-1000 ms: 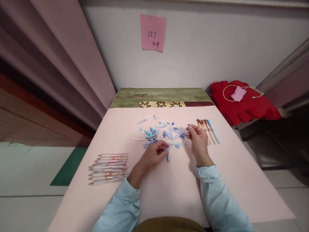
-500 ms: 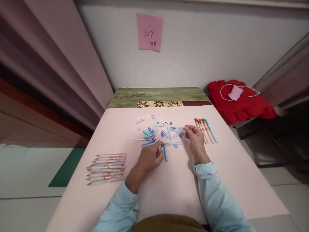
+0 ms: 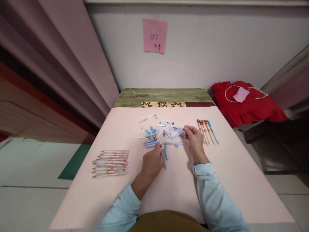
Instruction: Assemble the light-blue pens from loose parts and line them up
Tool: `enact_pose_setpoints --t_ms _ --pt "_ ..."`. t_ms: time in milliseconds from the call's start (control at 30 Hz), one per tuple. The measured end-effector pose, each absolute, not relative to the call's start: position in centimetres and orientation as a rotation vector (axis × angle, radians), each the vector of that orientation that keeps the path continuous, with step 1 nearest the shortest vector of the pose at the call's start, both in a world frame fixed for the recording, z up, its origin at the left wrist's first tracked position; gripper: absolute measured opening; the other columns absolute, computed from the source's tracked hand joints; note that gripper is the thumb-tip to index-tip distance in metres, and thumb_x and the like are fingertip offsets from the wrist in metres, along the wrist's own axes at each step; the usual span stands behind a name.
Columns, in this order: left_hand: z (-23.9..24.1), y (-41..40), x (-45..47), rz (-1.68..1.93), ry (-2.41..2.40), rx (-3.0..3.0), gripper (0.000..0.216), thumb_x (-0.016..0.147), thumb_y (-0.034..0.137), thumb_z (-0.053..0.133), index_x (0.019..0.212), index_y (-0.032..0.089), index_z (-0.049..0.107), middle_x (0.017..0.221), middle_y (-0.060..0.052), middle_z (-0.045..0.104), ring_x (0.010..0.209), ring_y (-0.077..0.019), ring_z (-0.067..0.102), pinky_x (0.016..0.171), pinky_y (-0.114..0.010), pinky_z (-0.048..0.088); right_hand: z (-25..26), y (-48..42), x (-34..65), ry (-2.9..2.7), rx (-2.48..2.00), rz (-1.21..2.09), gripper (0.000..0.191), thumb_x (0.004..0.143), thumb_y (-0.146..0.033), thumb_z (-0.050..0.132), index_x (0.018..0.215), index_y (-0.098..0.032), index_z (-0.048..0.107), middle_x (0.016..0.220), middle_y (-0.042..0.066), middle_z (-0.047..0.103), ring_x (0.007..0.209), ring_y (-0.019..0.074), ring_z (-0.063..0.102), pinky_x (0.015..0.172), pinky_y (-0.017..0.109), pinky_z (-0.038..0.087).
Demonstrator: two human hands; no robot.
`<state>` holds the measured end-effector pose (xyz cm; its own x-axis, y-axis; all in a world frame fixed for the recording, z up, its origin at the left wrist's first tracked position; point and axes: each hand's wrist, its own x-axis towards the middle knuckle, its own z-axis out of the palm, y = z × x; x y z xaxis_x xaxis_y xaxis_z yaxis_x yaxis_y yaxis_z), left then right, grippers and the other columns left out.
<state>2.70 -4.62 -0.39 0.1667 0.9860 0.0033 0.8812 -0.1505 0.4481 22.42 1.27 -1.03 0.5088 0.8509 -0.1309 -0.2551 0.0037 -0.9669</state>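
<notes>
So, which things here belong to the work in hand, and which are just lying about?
Work, apparently:
loose blue pen parts
white rods
pens at right
pale pens at left

Lying about:
pink wall note
red cloth
white cable
pink slip

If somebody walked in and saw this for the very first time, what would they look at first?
Probably the bright red, ruffled cloth beside the far right corner of the table covered in pale pink. Next might come the square pink paper note with "357" written on it, up on the pale wall. Then perhaps the scattered blue and lavender pen parts around the middle of the tabletop.
</notes>
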Motion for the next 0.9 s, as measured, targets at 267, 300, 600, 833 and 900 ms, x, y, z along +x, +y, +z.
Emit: enact_pose_setpoints --t_ms 267,300,600,833,900 --pt "1.2 -3.2 -3.0 0.828 1.921 1.988 0.010 0.090 0.028 0.052 0.086 0.023 0.060 0.075 -0.001 0.065 0.067 -0.0181 0.060 0.062 -0.027 0.037 -1.3 1.4 22.4 -0.556 -1.252 0.949 0.033 0.064 -0.035 0.081 0.086 -0.014 0.069 0.070 0.001 0.067 0.052 0.0086 0.054 0.048 0.022 0.044" --pt "1.3 -2.8 -3.5 0.859 1.918 2.009 0.010 0.089 0.027 0.053 0.085 0.022 0.060 0.077 -0.002 0.064 0.069 -0.0181 0.059 0.064 -0.028 0.038 -1.3 1.4 22.5 -0.554 -1.252 0.940 0.033 0.064 -0.036 0.081 0.086 -0.014 0.069 0.071 0.001 0.067 0.052 0.0086 0.054 0.048 0.022 0.044" --pt "0.7 3.0 -3.5 0.749 1.719 2.155 0.008 0.081 0.017 0.061 0.082 0.021 0.068 0.085 -0.005 0.063 0.086 -0.0217 0.058 0.076 -0.031 0.044 -1.1 1.2 22.8 -0.519 -1.206 0.920 0.031 0.063 -0.035 0.081 0.084 -0.015 0.068 0.066 -0.001 0.065 0.049 0.0071 0.050 0.047 0.022 0.041" --pt "-0.1 4.3 -1.4 0.569 1.682 2.254 0.013 0.079 0.011 0.063 0.083 0.021 0.068 0.090 -0.007 0.063 0.095 -0.0245 0.057 0.081 -0.034 0.043 -1.2 1.4 23.0 -0.518 -1.204 0.910 0.033 0.064 -0.035 0.080 0.086 -0.015 0.068 0.069 -0.001 0.065 0.051 0.0078 0.052 0.048 0.022 0.042" --pt "0.1 4.4 -1.5 0.613 1.666 2.235 0.013 0.078 0.010 0.063 0.081 0.021 0.067 0.089 -0.006 0.064 0.094 -0.0242 0.057 0.082 -0.034 0.043 -1.2 1.5 23.2 -0.515 -1.208 0.901 0.031 0.064 -0.035 0.080 0.086 -0.015 0.068 0.069 0.000 0.065 0.051 0.0082 0.052 0.047 0.022 0.042"
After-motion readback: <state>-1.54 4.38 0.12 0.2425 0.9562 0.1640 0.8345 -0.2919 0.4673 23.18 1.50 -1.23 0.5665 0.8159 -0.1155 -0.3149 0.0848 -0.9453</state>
